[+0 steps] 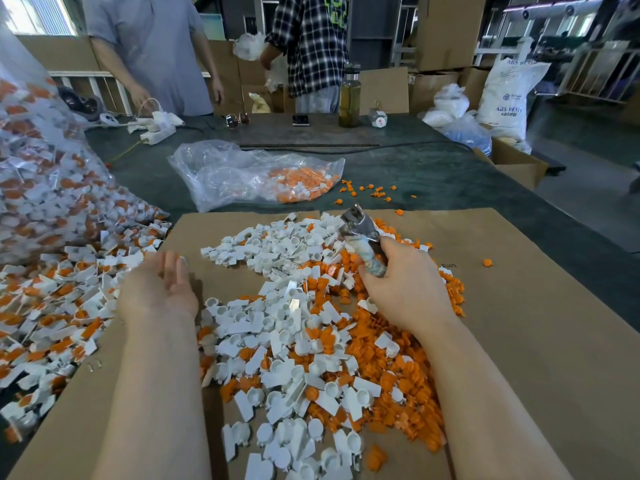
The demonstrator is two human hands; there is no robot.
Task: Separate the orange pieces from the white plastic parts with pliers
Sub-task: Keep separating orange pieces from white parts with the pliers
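Unseparated white plastic parts [59,306] with orange pieces [398,355] are heaped left of the cardboard [519,341]; judged light, stiff, slippery (best pinched by the white tab). Pliers [360,230] are gripped by the right hand [401,285]; the left hand [162,285] lies open, empty.

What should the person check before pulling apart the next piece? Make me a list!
1. Pliers in hand: ok. The right hand grips the handles, metal head pointing up and away.
2. Left hand free to pick a part: ok. It is palm up, fingers relaxed, holding nothing.
3. Unseparated parts within reach: ok. A pile of white parts with orange pieces still in them lies just left of that hand.
4. A part between the pliers' tips: not ok. Nothing is in them.
5. Room for finished pieces: ok. Loose white parts and orange pieces already lie on the cardboard sheet.
6. Pliers' tips undamaged: cannot tell, too blurred.
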